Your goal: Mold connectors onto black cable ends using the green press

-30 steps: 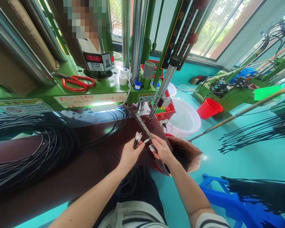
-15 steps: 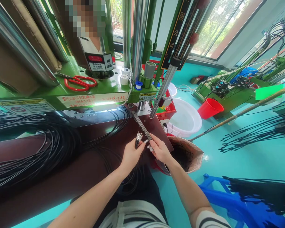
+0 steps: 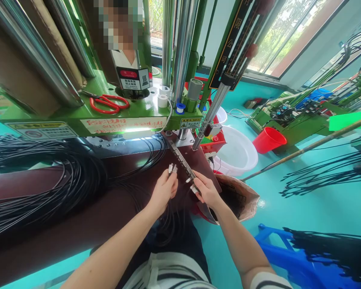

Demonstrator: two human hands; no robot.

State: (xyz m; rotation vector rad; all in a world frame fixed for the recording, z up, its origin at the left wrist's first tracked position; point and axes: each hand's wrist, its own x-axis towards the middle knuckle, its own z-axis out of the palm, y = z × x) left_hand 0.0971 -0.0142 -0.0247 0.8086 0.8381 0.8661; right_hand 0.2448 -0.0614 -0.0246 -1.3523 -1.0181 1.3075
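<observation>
My left hand point(image 3: 165, 188) is closed around several black cables, whose silvery connector ends point(image 3: 172, 169) stick up past the thumb. Below that hand, black cable loops point(image 3: 168, 228) hang toward my lap. My right hand point(image 3: 207, 188) grips the near end of a long, narrow metal bar point(image 3: 181, 157) with slots along it. Small metal pieces point(image 3: 193, 188) show at the bar's near end by my right fingers. The bar slants away over the dark red table point(image 3: 132, 200), its far end close to the press. A gap separates the left hand from the bar.
A green press point(image 3: 126, 116) carries red-handled scissors point(image 3: 108, 104) and a hot-surface sign. Coiled black cables point(image 3: 87, 180) cover the table's left. To the right stand an open paper sack point(image 3: 249, 200), a white tub point(image 3: 240, 148), a red bucket point(image 3: 269, 139) and a blue stool point(image 3: 289, 257). A person is behind the press.
My left hand has drawn back left from the bar, taking the cable ends with it. The right hand stays on the bar's near end. The whole view has shifted slightly.
</observation>
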